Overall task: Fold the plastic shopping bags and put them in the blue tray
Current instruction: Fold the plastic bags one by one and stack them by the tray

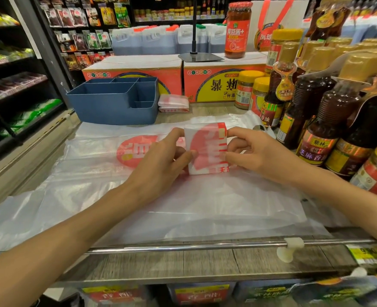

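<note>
Both hands are pinching one folded bag (206, 149), a compact white-and-red rectangle. Left hand (161, 160) is gripping its left edge, thumb on top near the lower left part, fingers curled behind. Right hand (253, 149) is gripping the right edge, thumb pressing the lower right corner, fingers curled narrowly round the side. Neither grip is wide; both are closing on the packet itself.

Folded bag is sitting slightly taller than wide, long axis running away from the person toward the blue tray (116, 100), its face tilting up toward the camera. Whether its lower edge is touching what lies beneath cannot be told.

Under the folded bag, flat unfolded bags (138, 196) are lying spread in a loose stack, translucent, with a red round print showing just left of the folded bag. They are covering a wood-grain counter (205, 262) with a metal rail (183, 245) along its near edge.

Beyond the folded bag and to its left, the blue tray is standing, with several compartments. Just right of the tray, a small stack of folded bags (173, 103) is resting on the counter. Behind these, red cartons (134, 74). Right of the folded bag, dark sauce bottles (329, 120) with gold caps are crowding the counter. Store shelving is filling the background.
</note>
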